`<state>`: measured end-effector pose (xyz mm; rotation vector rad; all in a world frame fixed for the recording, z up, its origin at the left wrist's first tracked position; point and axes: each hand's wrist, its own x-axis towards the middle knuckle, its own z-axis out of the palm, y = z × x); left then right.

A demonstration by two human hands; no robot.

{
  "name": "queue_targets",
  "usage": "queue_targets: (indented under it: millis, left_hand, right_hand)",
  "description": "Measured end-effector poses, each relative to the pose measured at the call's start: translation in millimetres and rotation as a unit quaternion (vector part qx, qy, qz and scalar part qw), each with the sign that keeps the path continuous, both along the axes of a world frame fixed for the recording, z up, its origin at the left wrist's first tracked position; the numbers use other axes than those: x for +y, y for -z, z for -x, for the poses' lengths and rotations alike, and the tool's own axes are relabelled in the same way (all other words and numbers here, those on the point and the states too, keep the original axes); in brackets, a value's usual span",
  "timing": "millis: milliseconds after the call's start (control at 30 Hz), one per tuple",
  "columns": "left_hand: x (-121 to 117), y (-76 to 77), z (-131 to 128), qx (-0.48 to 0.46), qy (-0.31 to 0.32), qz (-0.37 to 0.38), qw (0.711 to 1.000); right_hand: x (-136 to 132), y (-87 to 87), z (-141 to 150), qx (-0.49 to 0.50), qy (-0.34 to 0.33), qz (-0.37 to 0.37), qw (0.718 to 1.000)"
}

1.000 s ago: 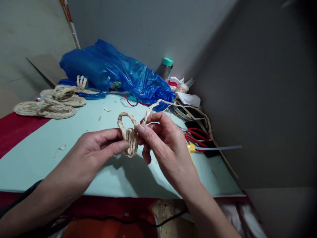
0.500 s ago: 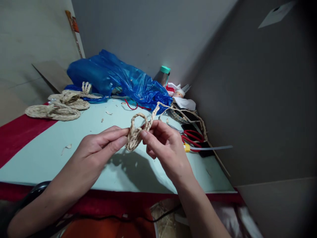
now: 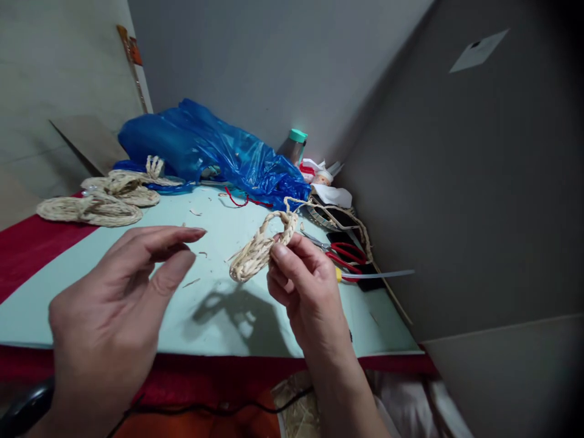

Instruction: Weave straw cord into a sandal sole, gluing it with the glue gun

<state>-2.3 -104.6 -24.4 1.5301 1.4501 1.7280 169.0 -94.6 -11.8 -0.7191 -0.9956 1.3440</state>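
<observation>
- Pinching the braided straw piece (image 3: 250, 258) between thumb and fingers, the right hand (image 3: 305, 277) grips its right-hand side, just below the loop (image 3: 291, 226).
- Extending down and leftward from those fingertips, the piece is held above the pale green surface (image 3: 27, 304), between the hands.
- Apart from it, to its left, the left hand (image 3: 112, 298) holds nothing, thumb and forefinger parted.
- Red-handled scissors (image 3: 349, 251) lie just beyond the right hand.
</observation>
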Motion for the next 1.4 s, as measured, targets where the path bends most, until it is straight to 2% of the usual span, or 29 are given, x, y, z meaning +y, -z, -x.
queue_targets:
  millis: [100, 167, 300, 433, 600, 733, 900, 1200, 1300, 1400]
  left_hand:
    - [-9, 3.0, -7, 0.06, 0.024, -0.05, 0.997]
    - [-13, 4.4, -13, 0.058, 0.038, -0.033, 0.997]
    - [-17, 4.5, -23, -0.067, 0.074, 0.033, 0.994]
    - [-15, 3.1, -26, -0.188, 0.122, 0.05, 0.973]
    - [-13, -4.5, -27, -0.26, 0.173, 0.092, 0.946]
    - [-13, -11.2, -31, -0.288, 0.167, 0.111, 0.936]
    - [-13, -13.1, -33, -0.304, 0.135, 0.111, 0.937]
    - [-18, -6.6, -26, -0.253, 0.121, 0.091, 0.956]
    - [-11, -2.9, -23, -0.233, 0.15, 0.093, 0.956]
    - [6, 4.2, -5, -0.167, 0.225, 0.127, 0.951]
  right_hand:
    - [-6, -0.2, 5, -0.002, 0.028, 0.005, 1.0]
    - [-10, -0.2, 9, -0.008, 0.046, 0.005, 0.999]
    - [-17, 1.3, 17, -0.029, 0.088, -0.016, 0.996]
    - [-19, 4.5, 23, -0.06, 0.13, -0.057, 0.988]
    - [-19, 9.3, 27, -0.078, 0.16, -0.089, 0.98]
    - [-21, 14.8, 29, -0.063, 0.167, -0.112, 0.978]
    - [-24, 19.9, 30, -0.049, 0.16, -0.123, 0.978]
    - [-28, 20.0, 34, -0.031, 0.134, -0.104, 0.985]
    - [-23, 16.5, 30, -0.005, 0.145, -0.086, 0.986]
    - [-12, 8.6, 20, 0.109, 0.172, -0.027, 0.979]
